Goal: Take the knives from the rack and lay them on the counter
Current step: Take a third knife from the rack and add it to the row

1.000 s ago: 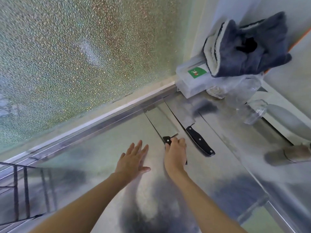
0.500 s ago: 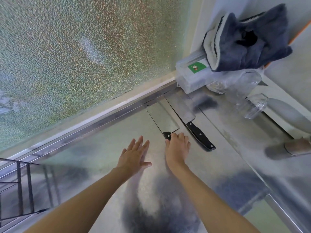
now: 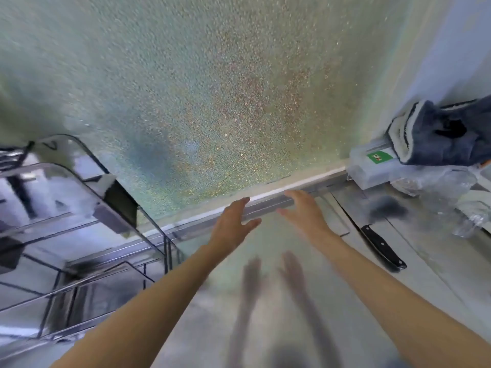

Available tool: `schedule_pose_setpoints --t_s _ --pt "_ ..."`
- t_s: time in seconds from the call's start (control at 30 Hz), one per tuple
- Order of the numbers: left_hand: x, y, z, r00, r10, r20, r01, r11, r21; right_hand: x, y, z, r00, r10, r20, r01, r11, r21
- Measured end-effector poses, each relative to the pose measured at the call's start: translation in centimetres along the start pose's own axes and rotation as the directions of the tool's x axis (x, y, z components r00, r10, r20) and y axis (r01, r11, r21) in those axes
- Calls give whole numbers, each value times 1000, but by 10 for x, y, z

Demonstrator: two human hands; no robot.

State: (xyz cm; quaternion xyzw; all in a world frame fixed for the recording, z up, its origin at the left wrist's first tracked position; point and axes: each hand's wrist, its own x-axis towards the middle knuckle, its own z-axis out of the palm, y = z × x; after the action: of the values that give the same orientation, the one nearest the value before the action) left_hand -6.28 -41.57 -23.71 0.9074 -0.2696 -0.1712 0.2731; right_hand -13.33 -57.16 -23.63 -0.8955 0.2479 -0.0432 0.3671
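My left hand [image 3: 231, 224] and my right hand [image 3: 303, 211] hover above the steel counter [image 3: 438, 288], fingers spread, nothing in either. A black-handled knife [image 3: 380, 245] lies on the counter to the right of my right arm. A cleaver's flat blade [image 3: 336, 221] lies beside it, its handle hidden under my right forearm. The wire rack [image 3: 166, 251] stands at the left, blurred; a dark flat piece [image 3: 119, 203] sits in its upper part, and I cannot tell what it is.
A frosted glass pane [image 3: 212, 102] rises behind the counter. In the right corner a grey towel [image 3: 446, 139] lies on a clear plastic box [image 3: 372, 173] with a green label, with blurred glassware [image 3: 465, 208] in front of it.
My right hand has let go of the cleaver's handle and lifted off the counter. Both hands have risen toward the window sill, and the view has swung left, bringing the rack in.
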Motion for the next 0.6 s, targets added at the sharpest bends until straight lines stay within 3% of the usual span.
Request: schedule_pose_setpoints --t_s 0.13,0.3,0.6 --pt "-42 -13 -94 988 14 -152 -10 999 32 -9 -97 4 974 -227 5 227 974 0" --pt "-106 -38 -210 934 -1 -357 20 999 49 -25 -210 9 871 -490 -10 490 871 9" --pt "-189 -107 -327 824 -13 -566 103 986 128 -52 -370 50 702 -711 -33 712 703 11"
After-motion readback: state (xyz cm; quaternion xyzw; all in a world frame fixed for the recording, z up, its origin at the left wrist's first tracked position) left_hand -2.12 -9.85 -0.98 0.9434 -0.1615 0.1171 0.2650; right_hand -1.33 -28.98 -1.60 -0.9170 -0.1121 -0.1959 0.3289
